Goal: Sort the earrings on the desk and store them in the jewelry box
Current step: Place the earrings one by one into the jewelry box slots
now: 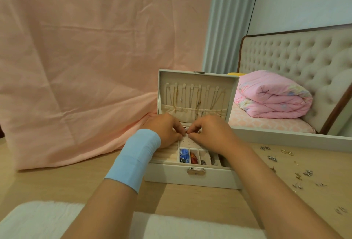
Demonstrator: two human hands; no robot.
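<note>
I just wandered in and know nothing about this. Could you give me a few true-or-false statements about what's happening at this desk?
1. The white jewelry box stands open, lid upright. True.
2. The small metal earrings lie loose on the light wooden desk left of the box. False: they lie to its right.
3. The left hand and right hand meet fingertip to fingertip over the box's perforated panel. True.
4. The light blue band is on the right wrist. False: it wraps the left wrist.
5. Inside the lid hang thin chain necklaces. True.
</note>
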